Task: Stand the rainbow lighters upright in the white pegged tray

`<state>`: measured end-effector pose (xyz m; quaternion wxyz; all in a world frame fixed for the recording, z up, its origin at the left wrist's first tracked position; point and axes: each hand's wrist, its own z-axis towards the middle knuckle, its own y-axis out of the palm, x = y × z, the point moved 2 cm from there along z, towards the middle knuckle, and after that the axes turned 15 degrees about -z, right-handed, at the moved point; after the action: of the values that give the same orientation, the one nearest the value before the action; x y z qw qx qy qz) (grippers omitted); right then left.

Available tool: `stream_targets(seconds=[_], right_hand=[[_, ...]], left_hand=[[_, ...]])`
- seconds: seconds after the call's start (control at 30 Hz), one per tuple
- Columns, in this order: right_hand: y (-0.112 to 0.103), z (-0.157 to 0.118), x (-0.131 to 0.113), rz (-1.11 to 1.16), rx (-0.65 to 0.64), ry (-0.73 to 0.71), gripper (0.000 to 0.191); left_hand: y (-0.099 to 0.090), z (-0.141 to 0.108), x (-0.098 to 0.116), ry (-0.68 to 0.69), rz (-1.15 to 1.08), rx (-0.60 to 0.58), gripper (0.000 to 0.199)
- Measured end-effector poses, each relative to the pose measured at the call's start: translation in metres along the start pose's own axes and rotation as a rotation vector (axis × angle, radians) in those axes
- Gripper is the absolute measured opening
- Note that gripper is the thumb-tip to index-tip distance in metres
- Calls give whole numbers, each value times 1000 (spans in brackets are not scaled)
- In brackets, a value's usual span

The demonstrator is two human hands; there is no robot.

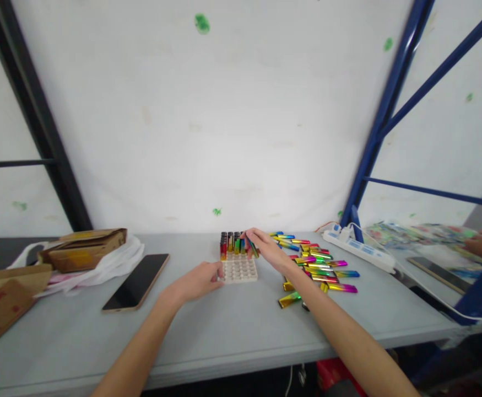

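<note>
1. Your right hand [264, 246] pinches a green tube [256, 254] at its fingertips, near the white tray's [241, 278] far right corner.
2. Your left hand [201, 280], partly spread, touches its left edge.
3. Tube: likely light, stiff, slippery; grip mid-body.

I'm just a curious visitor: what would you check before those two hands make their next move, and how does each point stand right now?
1. Left hand at the white plastic grid tray: ok, fingers at its left edge.
2. Right hand gripping a slim, shiny green piece: ok.
3. Held piece lined up with a cell: cannot tell, fingers partly cover it.
4. Bare cells available: ok, in the tray's front rows.
5. Loose shiny multicoloured pieces neatly arranged: not ok, they lie scattered right of the tray.
6. Black-screened phone apart from the tray: ok, it lies to the left.
</note>
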<state>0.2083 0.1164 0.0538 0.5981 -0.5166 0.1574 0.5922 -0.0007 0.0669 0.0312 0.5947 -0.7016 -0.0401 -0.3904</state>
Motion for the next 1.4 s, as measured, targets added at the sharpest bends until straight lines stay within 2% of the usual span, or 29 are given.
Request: stream_targets(seconds=[0.13, 0.23, 0.47, 0.67, 0.8, 1.0, 1.17, 1.4], right_hand=[[-6, -2, -3, -496, 183, -226, 31], [-5, -3, 1, -742, 171, -302, 27], [-9, -1, 12, -1028, 145, -315, 23], [-7, 2, 14, -1005, 46, -380, 24], [-4, 7, 17, -1081, 92, -334, 26], [-6, 10, 23, -1045, 157, -310, 28], [-9, 10, 29, -993, 129, -344, 28], [-7, 10, 31, -1060, 142, -312, 27]], left_hand=[[0, -1, 0, 4, -6, 4, 13], [0, 0, -1, 1, -3, 3, 14], [0, 1, 0, 4, -2, 8, 12], [0, 0, 1, -11, -1, -3, 13], [0, 0, 0, -3, 0, 4, 15], [0, 0, 1, -6, 9, 3, 14], [-1, -1, 3, -8, 11, -3, 14], [-1, -1, 2, -19, 6, -4, 16]])
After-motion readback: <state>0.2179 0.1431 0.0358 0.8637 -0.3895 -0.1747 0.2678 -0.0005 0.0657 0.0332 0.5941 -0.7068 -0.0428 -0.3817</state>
